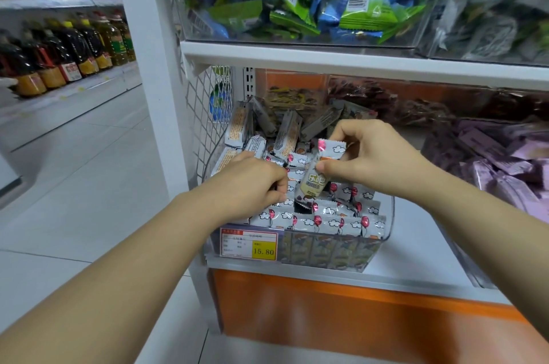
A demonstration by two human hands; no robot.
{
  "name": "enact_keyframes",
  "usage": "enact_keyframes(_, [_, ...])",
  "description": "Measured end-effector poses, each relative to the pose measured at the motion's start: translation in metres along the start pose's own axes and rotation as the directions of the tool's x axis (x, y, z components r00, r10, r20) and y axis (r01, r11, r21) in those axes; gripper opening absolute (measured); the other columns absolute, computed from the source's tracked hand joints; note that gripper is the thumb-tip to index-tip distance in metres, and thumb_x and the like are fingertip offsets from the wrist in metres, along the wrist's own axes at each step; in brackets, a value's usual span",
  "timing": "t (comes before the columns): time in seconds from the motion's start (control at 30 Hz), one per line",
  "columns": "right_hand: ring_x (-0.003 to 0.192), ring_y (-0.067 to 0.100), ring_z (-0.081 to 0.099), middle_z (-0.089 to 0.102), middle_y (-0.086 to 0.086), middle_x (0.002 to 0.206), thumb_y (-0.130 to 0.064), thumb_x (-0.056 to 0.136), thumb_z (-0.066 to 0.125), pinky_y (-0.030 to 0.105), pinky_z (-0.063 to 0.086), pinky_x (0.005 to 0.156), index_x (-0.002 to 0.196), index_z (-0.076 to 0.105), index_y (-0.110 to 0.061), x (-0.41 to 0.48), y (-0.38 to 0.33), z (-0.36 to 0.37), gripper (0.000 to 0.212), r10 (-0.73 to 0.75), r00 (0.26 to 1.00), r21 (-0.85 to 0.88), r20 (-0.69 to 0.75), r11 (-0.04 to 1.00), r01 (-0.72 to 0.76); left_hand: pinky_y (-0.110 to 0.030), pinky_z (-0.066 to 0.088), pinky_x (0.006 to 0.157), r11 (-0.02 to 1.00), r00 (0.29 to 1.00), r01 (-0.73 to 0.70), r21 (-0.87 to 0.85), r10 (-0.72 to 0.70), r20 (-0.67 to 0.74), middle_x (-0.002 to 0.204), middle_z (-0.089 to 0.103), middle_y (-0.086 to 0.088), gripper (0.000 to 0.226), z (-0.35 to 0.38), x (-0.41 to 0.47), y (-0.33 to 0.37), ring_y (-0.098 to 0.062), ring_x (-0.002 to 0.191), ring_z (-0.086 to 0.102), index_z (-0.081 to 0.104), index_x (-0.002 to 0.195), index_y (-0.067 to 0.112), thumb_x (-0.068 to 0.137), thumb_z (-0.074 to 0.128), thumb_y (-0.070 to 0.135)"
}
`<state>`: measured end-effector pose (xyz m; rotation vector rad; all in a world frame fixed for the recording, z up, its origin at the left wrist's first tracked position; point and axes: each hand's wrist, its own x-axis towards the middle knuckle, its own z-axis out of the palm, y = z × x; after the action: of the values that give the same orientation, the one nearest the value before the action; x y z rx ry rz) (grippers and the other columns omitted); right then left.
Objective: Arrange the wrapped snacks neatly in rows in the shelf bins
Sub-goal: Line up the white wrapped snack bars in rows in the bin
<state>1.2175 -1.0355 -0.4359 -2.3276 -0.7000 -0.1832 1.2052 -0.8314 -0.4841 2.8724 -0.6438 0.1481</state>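
- Head view: the right hand (371, 155) has its grip clamped on one snack (315, 182), thumb on the front and fingers on the top end. It's held tilted just above the middle of the bin (389, 215). My guess is it's lifted clear so it can be turned and slotted in.
- The left hand (252, 182) has its fingers curled down into the packs right beside that snack. I can't tell if its grip is on anything. It's probably propping the standing ones so they don't flop.
- The rows (326, 222) at the front stand on edge, packed tight against the clear wall behind the price tag (249, 246). A dark spot (300, 207) behind them looks like a gap, likely the next slot.
- The pile (285, 129) at the back is a leaning jumble, so I'd say the job is about half done.
- The green and blue packs (312, 7) above and the purple packs (499, 161) to the right are loose heaps too.
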Motion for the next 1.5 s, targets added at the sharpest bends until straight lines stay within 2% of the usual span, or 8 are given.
enact_keyframes(0.17, [0.05, 0.004, 0.045, 0.057, -0.002, 0.059, -0.03, 0.073, 0.079, 0.018, 0.033, 0.05, 0.077, 0.059, -0.01, 0.009, -0.008, -0.006, 0.029, -0.075, 0.972, -0.132, 0.222, 0.986, 0.106, -0.026, 0.011, 0.109, 1.0, 1.0, -0.012, 0.011, 0.012, -0.008, 0.09, 0.066, 0.008, 0.014, 0.001, 0.0, -0.001, -0.012, 0.084, 0.057, 0.052, 0.08, 0.025, 0.091, 0.059, 0.031])
enact_keyframes(0.6, [0.056, -0.003, 0.052, 0.059, -0.021, 0.059, -0.036, 0.093, 0.055, 0.013, 0.043, 0.061, 0.078, 0.067, -0.024, 0.002, 0.005, 0.009, 0.023, 0.009, 0.882, -0.164, 0.472, 0.983, 0.078, -0.026, 0.009, 0.111, 0.999, 1.0, 0.001, -0.037, -0.001, 0.002, 0.084, 0.066, 0.008, 0.014, 0.001, -0.001, -0.003, -0.01, 0.079, 0.057, 0.053, 0.079, 0.028, 0.092, 0.059, 0.032])
enact_keyframes(0.67, [0.066, 0.001, 0.055, 0.063, -0.013, 0.072, -0.033, 0.095, 0.053, 0.025, 0.047, 0.071, 0.078, 0.067, -0.025, 0.0, 0.009, 0.018, 0.023, -0.008, 0.853, -0.223, 0.522, 0.964, 0.145, -0.026, 0.007, 0.112, 0.999, 1.0, 0.006, -0.043, -0.005, 0.007, 0.084, 0.066, 0.007, 0.014, 0.0, -0.002, -0.002, -0.011, 0.081, 0.058, 0.053, 0.079, 0.027, 0.092, 0.059, 0.032])
enact_keyframes(0.77, [0.095, 0.012, 0.049, 0.055, 0.001, 0.1, -0.03, 0.095, 0.053, 0.03, 0.039, 0.089, 0.094, 0.071, -0.013, -0.002, 0.015, 0.029, 0.025, -0.004, 0.85, -0.325, 0.527, 0.923, 0.206, -0.026, 0.006, 0.112, 0.999, 1.0, 0.011, -0.038, -0.011, 0.012, 0.083, 0.065, 0.008, 0.016, -0.001, -0.003, 0.0, -0.011, 0.084, 0.057, 0.052, 0.078, 0.028, 0.092, 0.058, 0.031])
enact_keyframes(0.97, [0.095, 0.001, 0.048, 0.053, -0.001, 0.111, -0.023, 0.095, 0.053, 0.013, 0.035, 0.088, 0.111, 0.067, -0.021, -0.002, 0.014, 0.02, 0.022, -0.011, 0.879, -0.258, 0.476, 0.954, 0.151, -0.026, 0.005, 0.113, 0.998, 1.0, 0.009, -0.059, -0.009, -0.004, 0.088, 0.067, 0.009, 0.013, -0.001, -0.004, 0.0, -0.009, 0.095, 0.059, 0.052, 0.08, 0.032, 0.092, 0.056, 0.034])
enact_keyframes(1.03, [0.1, 0.006, 0.052, 0.055, -0.004, 0.116, -0.024, 0.095, 0.052, 0.019, 0.037, 0.093, 0.118, 0.064, -0.023, 0.004, 0.016, 0.02, 0.025, 0.008, 0.897, -0.294, 0.442, 0.946, 0.136, -0.026, 0.005, 0.113, 0.998, 1.0, 0.014, -0.063, -0.015, -0.011, 0.089, 0.067, 0.01, 0.007, -0.001, -0.003, 0.001, -0.007, 0.089, 0.058, 0.057, 0.087, 0.032, 0.093, 0.055, 0.036])
enact_keyframes(1.17, [0.075, 0.006, 0.053, 0.063, -0.008, 0.09, -0.018, 0.094, 0.054, 0.022, 0.041, 0.078, 0.113, 0.064, -0.019, 0.016, 0.02, 0.029, 0.022, 0.085, 0.876, -0.397, 0.475, 0.909, 0.127, -0.026, 0.005, 0.113, 0.998, 1.0, 0.023, -0.062, -0.024, -0.013, 0.093, 0.068, 0.012, 0.009, -0.002, -0.002, 0.001, -0.005, 0.09, 0.057, 0.061, 0.097, 0.032, 0.094, 0.054, 0.037])
enact_keyframes(1.5, [0.064, -0.005, 0.049, 0.054, -0.017, 0.07, -0.02, 0.095, 0.054, 0.013, 0.035, 0.056, 0.111, 0.064, -0.016, 0.037, 0.021, 0.016, 0.019, 0.138, 0.862, -0.386, 0.487, 0.92, 0.071, -0.027, 0.005, 0.115, 0.998, 1.0, 0.03, -0.046, -0.03, 0.008, 0.091, 0.062, 0.02, 0.008, -0.003, -0.003, 0.001, 0.0, 0.087, 0.052, 0.06, 0.096, 0.033, 0.095, 0.053, 0.035])
